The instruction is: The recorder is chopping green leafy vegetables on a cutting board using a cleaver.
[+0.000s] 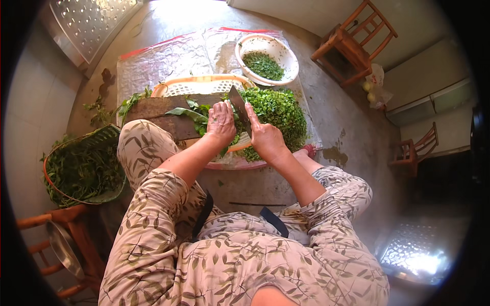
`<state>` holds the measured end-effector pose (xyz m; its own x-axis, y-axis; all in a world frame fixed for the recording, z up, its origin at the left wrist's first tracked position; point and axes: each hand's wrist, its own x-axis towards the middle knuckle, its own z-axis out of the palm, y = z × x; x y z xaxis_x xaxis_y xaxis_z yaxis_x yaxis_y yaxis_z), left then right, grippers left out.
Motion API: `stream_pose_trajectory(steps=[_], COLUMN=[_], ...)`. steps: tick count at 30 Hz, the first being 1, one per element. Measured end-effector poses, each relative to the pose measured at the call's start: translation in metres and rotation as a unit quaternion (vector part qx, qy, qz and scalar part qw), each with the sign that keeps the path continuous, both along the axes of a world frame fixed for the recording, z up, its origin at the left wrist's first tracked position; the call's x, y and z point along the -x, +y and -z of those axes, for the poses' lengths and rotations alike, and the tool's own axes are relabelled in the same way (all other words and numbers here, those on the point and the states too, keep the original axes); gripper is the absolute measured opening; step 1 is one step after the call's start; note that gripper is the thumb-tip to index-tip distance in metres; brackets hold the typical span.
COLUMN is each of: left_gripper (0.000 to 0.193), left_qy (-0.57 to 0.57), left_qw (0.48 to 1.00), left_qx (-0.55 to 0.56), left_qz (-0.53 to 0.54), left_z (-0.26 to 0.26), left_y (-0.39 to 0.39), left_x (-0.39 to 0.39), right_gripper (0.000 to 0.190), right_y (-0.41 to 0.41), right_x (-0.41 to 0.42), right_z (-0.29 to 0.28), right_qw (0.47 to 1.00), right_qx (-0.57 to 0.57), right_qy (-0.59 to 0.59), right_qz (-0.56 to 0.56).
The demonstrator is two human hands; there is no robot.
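Note:
In my right hand is a kitchen cleaver, its dark blade upright beside the fingers of my left hand. My left hand presses a bunch of leafy greens down on a worn wooden board. A large heap of chopped greens lies right of the blade. Behind the board shows the rim of an orange and white perforated basket. More chopped greens lie in a white plastic basin at the back. The cleaver's handle is hidden in my grip.
A silvery sheet covers the floor under these things. At the left stands a woven basket of whole greens, near a wooden chair holding a metal lid or pan. Another wooden chair and plastic bags are at the right.

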<state>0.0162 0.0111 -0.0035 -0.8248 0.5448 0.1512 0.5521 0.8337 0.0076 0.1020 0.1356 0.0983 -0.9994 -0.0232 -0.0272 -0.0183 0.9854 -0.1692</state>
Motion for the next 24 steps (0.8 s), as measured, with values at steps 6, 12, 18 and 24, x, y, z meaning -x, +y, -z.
stream_pose_trajectory(steps=[6, 12, 18, 24], left_gripper=[0.050, 0.049, 0.059, 0.055], left_qy=[0.026, 0.054, -0.050, -0.006], left_qw=[0.997, 0.996, 0.996, 0.993], left_qx=[0.053, 0.047, -0.078, -0.118], left_qz=[0.040, 0.048, -0.020, 0.010], left_z=[0.015, 0.015, -0.011, 0.003], left_y=[-0.002, -0.001, 0.000, -0.013], left_x=[0.007, 0.006, -0.013, 0.002], right_gripper=[0.081, 0.086, 0.078, 0.073], right_y=[0.000, -0.024, 0.006, 0.003], right_x=[0.007, 0.031, 0.044, 0.029], right_z=[0.000, 0.027, 0.055, 0.010], right_qw=[0.999, 0.999, 0.995, 0.995], right_qx=[0.012, -0.013, 0.088, 0.083], right_qy=[-0.025, -0.044, 0.035, 0.047], right_qz=[-0.031, -0.008, 0.043, 0.025])
